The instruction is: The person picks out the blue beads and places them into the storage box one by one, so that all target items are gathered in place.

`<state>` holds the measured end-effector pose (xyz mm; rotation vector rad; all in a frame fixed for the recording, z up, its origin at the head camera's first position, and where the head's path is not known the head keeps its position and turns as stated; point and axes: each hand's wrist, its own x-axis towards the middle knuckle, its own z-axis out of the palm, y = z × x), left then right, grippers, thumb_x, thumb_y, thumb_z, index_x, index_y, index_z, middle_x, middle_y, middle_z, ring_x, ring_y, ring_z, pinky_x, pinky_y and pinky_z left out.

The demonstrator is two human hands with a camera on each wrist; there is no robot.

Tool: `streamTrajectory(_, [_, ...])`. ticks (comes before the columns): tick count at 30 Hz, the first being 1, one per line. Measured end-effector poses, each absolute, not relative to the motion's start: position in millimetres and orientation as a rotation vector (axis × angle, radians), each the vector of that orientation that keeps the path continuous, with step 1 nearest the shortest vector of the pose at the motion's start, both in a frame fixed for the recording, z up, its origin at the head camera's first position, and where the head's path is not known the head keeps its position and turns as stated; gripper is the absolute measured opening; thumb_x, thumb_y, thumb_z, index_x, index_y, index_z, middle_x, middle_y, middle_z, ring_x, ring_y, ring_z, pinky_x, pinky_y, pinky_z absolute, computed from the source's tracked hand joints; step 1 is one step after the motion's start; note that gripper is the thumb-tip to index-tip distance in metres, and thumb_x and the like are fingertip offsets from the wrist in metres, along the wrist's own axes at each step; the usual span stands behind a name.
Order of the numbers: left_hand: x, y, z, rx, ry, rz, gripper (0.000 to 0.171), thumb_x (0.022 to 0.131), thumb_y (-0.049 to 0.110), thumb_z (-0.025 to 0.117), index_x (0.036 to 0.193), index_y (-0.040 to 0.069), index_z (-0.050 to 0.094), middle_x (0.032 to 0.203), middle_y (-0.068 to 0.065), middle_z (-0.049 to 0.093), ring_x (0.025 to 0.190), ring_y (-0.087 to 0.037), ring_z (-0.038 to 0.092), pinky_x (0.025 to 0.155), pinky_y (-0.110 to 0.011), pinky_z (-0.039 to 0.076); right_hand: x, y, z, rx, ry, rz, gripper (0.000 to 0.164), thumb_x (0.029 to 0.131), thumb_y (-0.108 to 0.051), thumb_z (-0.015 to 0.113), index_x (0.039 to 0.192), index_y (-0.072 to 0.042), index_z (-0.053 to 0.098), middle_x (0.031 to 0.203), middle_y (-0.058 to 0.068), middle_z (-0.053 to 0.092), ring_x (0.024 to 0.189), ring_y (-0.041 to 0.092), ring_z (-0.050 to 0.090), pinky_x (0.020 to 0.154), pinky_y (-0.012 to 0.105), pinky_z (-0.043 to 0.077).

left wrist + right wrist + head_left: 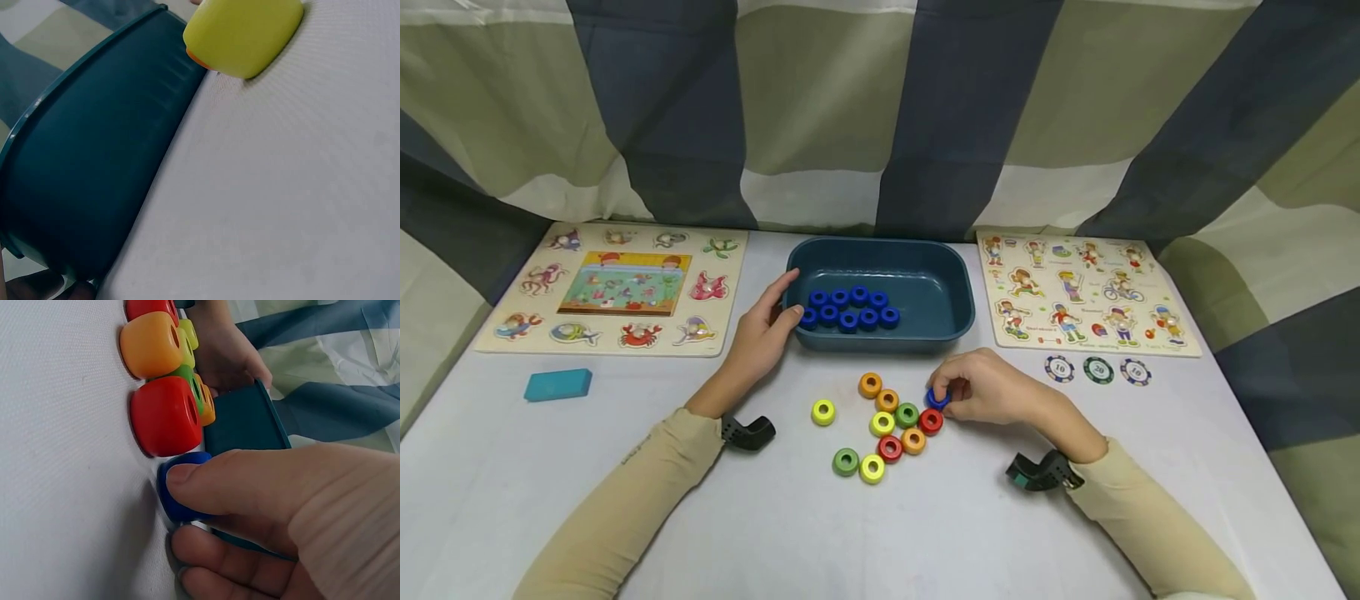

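My right hand point(988, 387) pinches a blue bead point(181, 487) between thumb and fingers, low over the table beside a red bead point(165, 419). At the left end of a dark teal tray point(958, 321), my left hand point(760, 333) holds the rim, thumb at the near corner and fingers along the side. Several blue beads point(847, 322) lie inside the tray, mostly in its left half. In front of it are loose orange point(870, 384), yellow point(823, 412), green point(846, 462) and red beads, each with a hole. A yellow bead point(244, 37) shows large in the left wrist view.
A sea-animal puzzle board point(730, 287) lies at the left, with a turquoise block point(557, 385) before it. At the right lies a board of sports figures point(1093, 292), with three round chips point(1098, 370) by its near edge. A striped curtain point(820, 100) hangs behind.
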<state>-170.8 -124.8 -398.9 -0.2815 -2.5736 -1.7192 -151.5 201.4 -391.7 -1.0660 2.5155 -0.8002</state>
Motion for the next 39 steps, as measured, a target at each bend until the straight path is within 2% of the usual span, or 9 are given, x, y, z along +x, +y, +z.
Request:
streamTrajectory(10, [-168, -124, -394, -0.282, -2.566, -1.723, 0.051, 0.101, 0.014, 0.046, 0.151, 0.007, 0.035, 0.159, -0.013, 0.03, 0.145, -0.029, 0.033, 0.116, -0.046, 0.034, -151, 203, -385, -1.054, 2.528, -0.798, 0.017, 0.074, -0.005, 0.078, 0.083, -0.016, 0.07, 0.086, -0.006, 0.071, 0.069, 0.001, 0.059, 0.063, 0.02, 0.053])
streamTrajectory(17, [-169, -123, -395, -0.276, -2.573, -1.719, 0.052, 0.101, 0.014, 0.046, 0.151, 0.008, 0.035, 0.159, -0.012, 0.03, 0.145, -0.029, 0.033, 0.116, -0.045, 0.034, -155, 206, -340, -1.162, 2.668, -0.895, 0.014, 0.076, -0.011, 0.08, 0.088, -0.015, 0.073, 0.097, -0.002, 0.075, 0.073, 0.002, 0.063, 0.065, 0.026, 0.057])
streamTrajectory(22, [-176, -127, -407, -0.275, -2.562, -1.717, 0.052, 0.101, 0.015, 0.047, 0.151, 0.01, 0.035, 0.159, -0.011, 0.031, 0.144, -0.03, 0.034, 0.116, -0.047, 0.034, -177, 197, -322, -1.19, 2.799, -0.891, 0.014, 0.078, -0.013, 0.08, 0.09, -0.012, 0.073, 0.084, -0.001, 0.073, 0.069, 0.005, 0.061, 0.062, 0.024, 0.054])
streamTrajectory(25, [-184, -130, -421, -0.274, -2.551, -1.715, 0.052, 0.101, 0.018, 0.048, 0.152, 0.015, 0.035, 0.159, -0.006, 0.031, 0.144, -0.028, 0.035, 0.115, -0.047, 0.034, -194, 186, -324, -1.113, 2.844, -0.86, 0.014, 0.08, -0.015, 0.079, 0.091, -0.01, 0.073, 0.079, 0.001, 0.071, 0.066, 0.008, 0.06, 0.058, 0.024, 0.052])
streamTrajectory(30, [-188, -132, -430, -0.278, -2.541, -1.696, 0.052, 0.101, 0.023, 0.048, 0.151, 0.023, 0.036, 0.159, 0.0, 0.032, 0.143, -0.023, 0.036, 0.115, -0.045, 0.036, -223, 165, -335, -0.945, 2.883, -0.83, 0.014, 0.082, -0.015, 0.077, 0.093, -0.007, 0.071, 0.084, 0.007, 0.072, 0.067, 0.015, 0.062, 0.061, 0.028, 0.052])
streamTrajectory(35, [-189, -132, -431, -0.28, -2.538, -1.691, 0.052, 0.101, 0.024, 0.049, 0.151, 0.022, 0.036, 0.159, 0.0, 0.032, 0.144, -0.023, 0.036, 0.115, -0.045, 0.036, -249, 151, -355, -0.84, 2.892, -0.802, 0.013, 0.082, -0.012, 0.076, 0.092, -0.006, 0.07, 0.093, 0.01, 0.072, 0.074, 0.019, 0.066, 0.069, 0.033, 0.055])
streamTrajectory(39, [-188, -131, -431, -0.272, -2.545, -1.704, 0.052, 0.101, 0.022, 0.049, 0.151, 0.02, 0.036, 0.159, -0.001, 0.032, 0.145, -0.022, 0.034, 0.116, -0.044, 0.035, -257, 145, -369, -0.789, 2.893, -0.771, 0.011, 0.081, -0.01, 0.076, 0.089, -0.005, 0.069, 0.092, 0.011, 0.072, 0.075, 0.019, 0.065, 0.072, 0.034, 0.055])
